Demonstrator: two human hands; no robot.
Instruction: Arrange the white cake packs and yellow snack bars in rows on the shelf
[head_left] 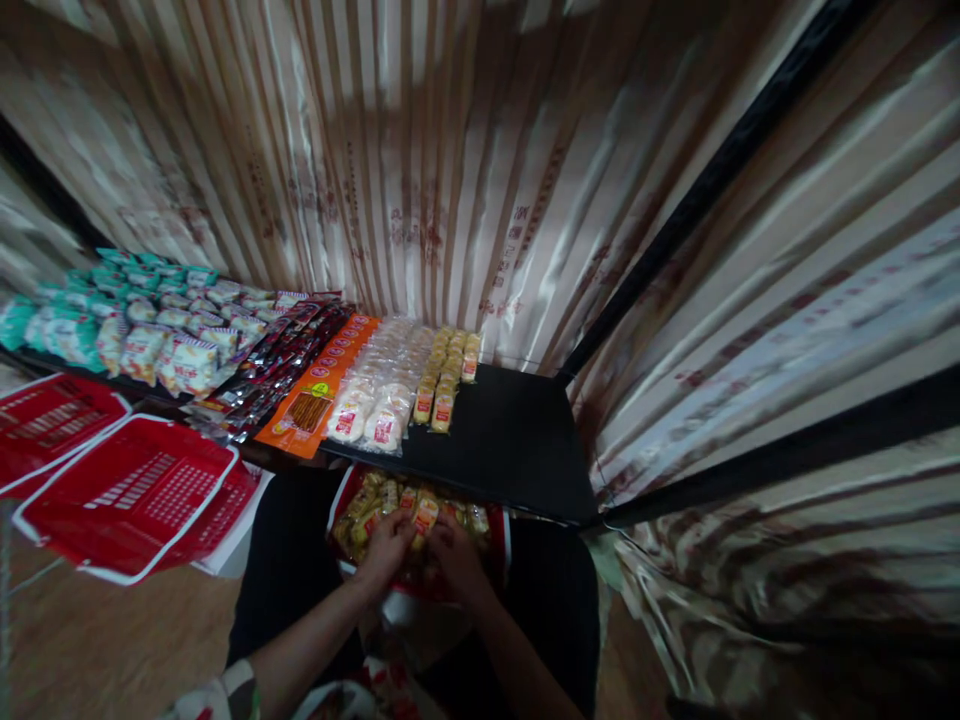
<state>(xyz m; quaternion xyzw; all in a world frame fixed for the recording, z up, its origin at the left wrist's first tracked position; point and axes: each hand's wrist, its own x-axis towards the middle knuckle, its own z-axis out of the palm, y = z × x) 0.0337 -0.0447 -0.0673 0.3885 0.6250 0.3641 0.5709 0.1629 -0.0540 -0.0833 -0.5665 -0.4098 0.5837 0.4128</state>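
Between my two hands is a small yellow snack packet (425, 514) with a red-and-white label, held just above a basket. The fingers of my left hand (388, 547) close on its left side. At its right edge are the bent fingers of my right hand (454, 552), partly hidden by the hand itself. Beneath both hands, the red basket with a white rim (507, 550) sits between my knees, filled with similar yellow packets (365, 520). On the black shelf (517, 430) ahead, matching yellow packets (442, 400) stand in short rows.
Left of the yellow rows lie clear packs of white round snacks (384, 420), orange packs (307, 400), dark packs (274, 365) and white-and-teal bags (191, 360). Red shopping baskets (161, 480) stand on the floor at left. Striped curtain (450, 180) and black frame bars (697, 190) surround the shelf.
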